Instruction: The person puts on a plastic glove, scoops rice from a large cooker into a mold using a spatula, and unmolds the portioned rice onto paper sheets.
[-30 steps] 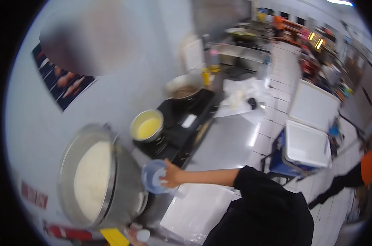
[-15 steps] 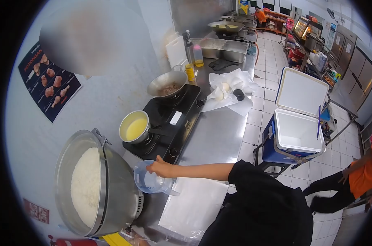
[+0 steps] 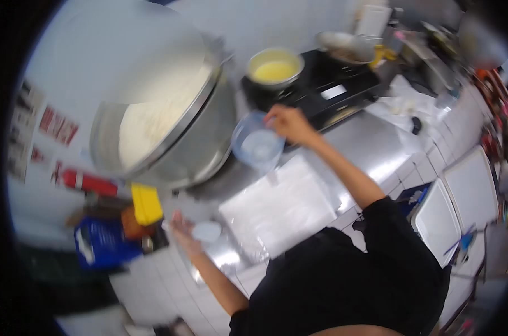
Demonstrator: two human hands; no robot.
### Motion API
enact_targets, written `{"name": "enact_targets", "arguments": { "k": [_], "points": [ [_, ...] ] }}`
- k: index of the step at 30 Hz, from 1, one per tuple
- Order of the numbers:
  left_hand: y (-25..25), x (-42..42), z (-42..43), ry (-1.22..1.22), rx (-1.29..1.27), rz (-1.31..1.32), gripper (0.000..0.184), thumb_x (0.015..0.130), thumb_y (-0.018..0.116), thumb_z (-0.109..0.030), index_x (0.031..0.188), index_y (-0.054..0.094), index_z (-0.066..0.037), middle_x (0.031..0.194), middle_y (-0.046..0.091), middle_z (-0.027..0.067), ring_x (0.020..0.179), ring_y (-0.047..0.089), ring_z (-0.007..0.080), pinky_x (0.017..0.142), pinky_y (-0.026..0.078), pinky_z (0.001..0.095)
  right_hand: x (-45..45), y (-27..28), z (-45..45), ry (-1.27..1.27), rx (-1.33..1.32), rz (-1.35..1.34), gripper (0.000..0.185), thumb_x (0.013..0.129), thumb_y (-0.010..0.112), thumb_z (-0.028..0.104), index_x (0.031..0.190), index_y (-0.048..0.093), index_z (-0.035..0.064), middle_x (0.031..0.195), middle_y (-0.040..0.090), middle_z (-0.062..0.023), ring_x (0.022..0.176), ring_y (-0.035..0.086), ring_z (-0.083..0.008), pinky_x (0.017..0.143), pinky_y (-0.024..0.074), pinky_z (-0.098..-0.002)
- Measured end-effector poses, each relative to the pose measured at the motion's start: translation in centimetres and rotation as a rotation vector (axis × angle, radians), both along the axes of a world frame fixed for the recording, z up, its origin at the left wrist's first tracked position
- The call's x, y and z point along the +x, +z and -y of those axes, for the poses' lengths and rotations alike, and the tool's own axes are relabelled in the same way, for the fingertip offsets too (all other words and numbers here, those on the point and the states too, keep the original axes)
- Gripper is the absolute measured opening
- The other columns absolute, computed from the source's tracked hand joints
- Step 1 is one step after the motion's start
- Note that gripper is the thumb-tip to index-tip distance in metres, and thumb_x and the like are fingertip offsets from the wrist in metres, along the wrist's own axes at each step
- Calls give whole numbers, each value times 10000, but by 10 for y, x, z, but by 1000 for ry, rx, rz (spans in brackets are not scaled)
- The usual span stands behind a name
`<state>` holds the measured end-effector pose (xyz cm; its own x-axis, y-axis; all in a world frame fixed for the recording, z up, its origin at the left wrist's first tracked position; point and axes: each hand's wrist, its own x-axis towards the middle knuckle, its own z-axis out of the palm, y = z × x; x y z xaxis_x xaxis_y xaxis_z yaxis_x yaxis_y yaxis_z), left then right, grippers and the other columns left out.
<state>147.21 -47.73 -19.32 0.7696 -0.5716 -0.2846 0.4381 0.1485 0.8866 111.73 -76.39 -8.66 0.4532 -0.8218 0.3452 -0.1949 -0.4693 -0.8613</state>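
My right hand grips a clear bluish plastic measuring jug at its handle side. The jug stands over the steel counter beside the large rice pot, its spout pointing toward a stack of white paper sheets. Whether the jug holds anything is not clear. Lower left, my left hand is blurred at the counter's edge, right beside a pale oval object. Its fingers are smeared, so I cannot tell whether it holds that object. White rice fills much of the pot.
A black gas stove carries a saucepan of yellow liquid and a wok. Crumpled white paper lies right of it. An open cooler box stands at right. A red fire extinguisher is at left, near a yellow object.
My view has swung left and down, bringing my left hand and forearm fully into sight. The jug stays in my right hand near the rice pot.
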Motion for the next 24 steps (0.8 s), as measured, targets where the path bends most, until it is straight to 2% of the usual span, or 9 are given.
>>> {"name": "enact_targets", "arguments": {
  "k": [1, 3, 5, 8, 11, 15, 16, 20, 24],
  "points": [
    [10, -17, -5, 21, -140, -83, 546, 962, 484, -495, 1318, 481, -81, 1206, 584, 3, 699, 463, 74, 600, 408, 227, 4, -10, 7, -59, -108, 66, 120, 885, 626, 82, 1000, 640, 52, 660, 638, -14, 537, 534, -72, 534, 466, -254],
    [19, -31, -17, 3, -261, -279, 493, 931, 553, -509, 1197, 532, -94, 1089, 619, -6, 668, 476, 86, 534, 396, 231, -8, 7, 1, 1, 276, 126, 191, 896, 640, 77, 1084, 616, 55, 704, 628, 13, 557, 502, -48, 534, 453, -227],
    [28, -48, -21, 1, -321, -422, 446, 920, 573, -511, 1121, 556, -113, 1038, 628, -12, 654, 478, 95, 514, 395, 246, -20, 26, -12, -50, 268, 45, 258, 854, 697, 38, 1093, 599, 28, 717, 617, -21, 604, 554, -57, 554, 426, -202],
    [65, -92, -17, 22, -333, -458, 387, 903, 612, -496, 1046, 567, -139, 935, 608, -27, 645, 480, 109, 559, 408, 275, -23, 9, -18, 30, 181, 405, 258, 838, 709, 13, 1072, 603, 30, 669, 575, 5, 559, 508, -46, 488, 379, -209],
    [59, -98, -11, -37, -250, -241, 365, 886, 647, -478, 1034, 569, -154, 859, 557, -46, 681, 479, 117, 646, 414, 300, -43, 5, -26, 9, 294, 374, 185, 874, 679, 42, 1043, 603, 36, 631, 537, 29, 501, 433, -27, 437, 316, -201],
    [98, -148, 3, 178, -136, -63, 378, 909, 643, -414, 1113, 557, -108, 918, 488, -9, 792, 471, 137, 742, 401, 301, -76, -7, -29, -40, 479, 325, 111, 930, 629, 116, 1014, 605, 48, 626, 515, 41, 478, 384, -11, 417, 266, -189],
    [83, -149, 1, 195, -109, -37, 474, 919, 629, -419, 1215, 528, -62, 993, 489, 14, 835, 495, 153, 769, 434, 323, -82, -13, -32, -57, 534, 335, 114, 944, 618, 152, 997, 609, 51, 617, 502, 46, 475, 380, -8, 416, 254, -188],
    [91, -182, 11, -57, 97, 172, 455, 963, 573, -386, 1273, 547, -54, 1046, 583, 50, 882, 582, 165, 740, 529, 348, -99, -32, -46, -166, 668, 292, 237, 969, 593, 279, 907, 626, 53, 573, 436, 66, 501, 360, -6, 443, 241, -202],
    [78, -208, 35, -192, 201, 270, 317, 996, 524, -282, 1219, 587, -67, 1175, 616, 64, 936, 613, 172, 739, 568, 357, -152, -69, -41, -551, 414, 206, 305, 964, 594, 325, 857, 631, 42, 570, 411, 73, 548, 332, -25, 490, 257, -223]
  ]
}}
